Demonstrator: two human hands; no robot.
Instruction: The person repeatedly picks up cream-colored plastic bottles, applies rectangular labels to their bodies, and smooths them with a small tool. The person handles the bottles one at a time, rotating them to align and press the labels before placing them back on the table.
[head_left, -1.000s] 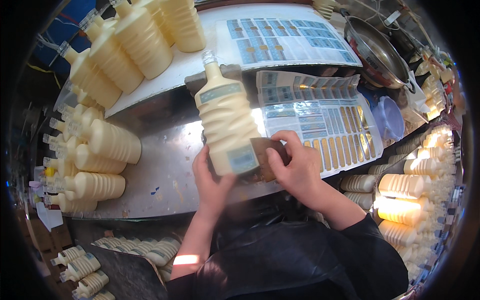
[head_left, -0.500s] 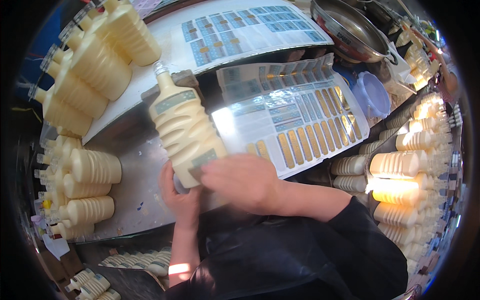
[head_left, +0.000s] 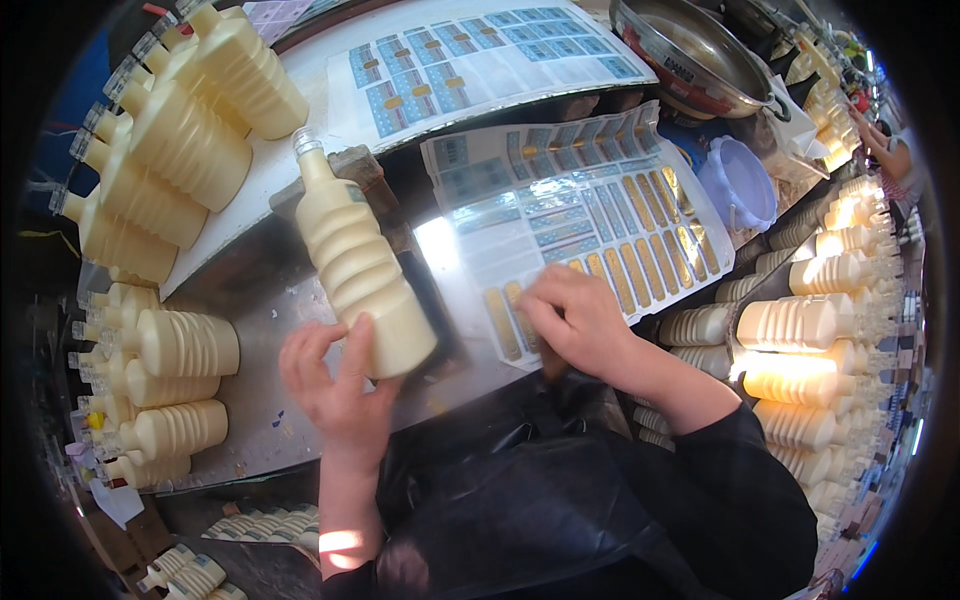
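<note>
My left hand (head_left: 335,385) grips the lower end of a cream ribbed bottle (head_left: 365,275), thumb on its near face. The bottle leans with its clear, threaded neck pointing away to the upper left, close to a dark block at the shelf edge. A strip of blue-grey label shows near its shoulder. My right hand (head_left: 580,320) is closed over the near edge of a label sheet (head_left: 625,255) with rows of gold strips and blue labels. Its fingertips are curled together; what they hold, if anything, is hidden.
Cream bottles (head_left: 190,135) stand on the white raised shelf at the far left; others (head_left: 190,340) lie stacked below. Another label sheet (head_left: 480,60) rests on the shelf. A metal pan (head_left: 700,50) and lilac bucket (head_left: 738,185) sit at right, beside racks of bottles (head_left: 795,325).
My left hand has turned the bottle, so a plainer ribbed side now faces me. My right hand has left the bottle's label and moved right to the gold strips.
</note>
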